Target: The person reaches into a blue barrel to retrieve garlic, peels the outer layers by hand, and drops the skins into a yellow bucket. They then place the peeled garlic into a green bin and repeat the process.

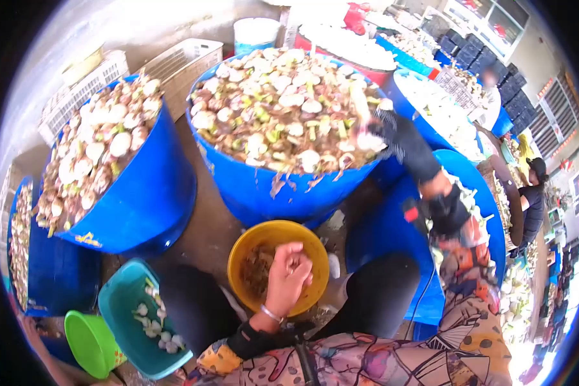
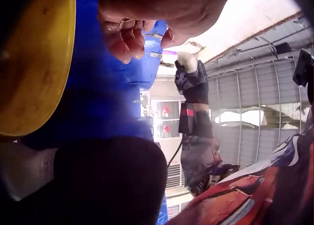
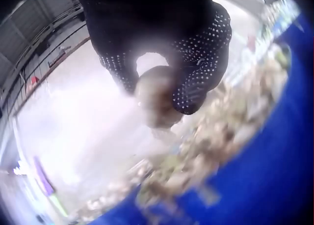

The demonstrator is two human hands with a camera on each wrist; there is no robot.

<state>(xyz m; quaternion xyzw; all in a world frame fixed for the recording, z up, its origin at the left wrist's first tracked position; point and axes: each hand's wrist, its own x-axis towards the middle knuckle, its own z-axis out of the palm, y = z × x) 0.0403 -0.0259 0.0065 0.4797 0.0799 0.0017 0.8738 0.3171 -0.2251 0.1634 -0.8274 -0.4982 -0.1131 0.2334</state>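
Note:
My right hand (image 1: 386, 135), in a dark glove with white dots, is at the right rim of the middle blue barrel (image 1: 270, 186). It grips a garlic bulb (image 3: 159, 99), blurred in the right wrist view and pale between the gloved fingers in the left wrist view. Garlic bulbs with bits of stem (image 1: 283, 96) heap the barrel to its brim. My bare left hand (image 1: 288, 276) hovers over a yellow bucket (image 1: 241, 241) between my knees. Its fingers are loosely curled with the thumb apart, and nothing shows in its grasp. Brown scraps (image 1: 256, 267) lie inside the bucket.
Another blue barrel (image 1: 154, 186) full of garlic stands at left. By my left leg are a teal basin (image 1: 112, 302) with white bulbs and a green bucket (image 1: 87, 341). A blue tub (image 1: 386, 225) stands at right. A person (image 1: 533, 199) in dark clothes is farther right.

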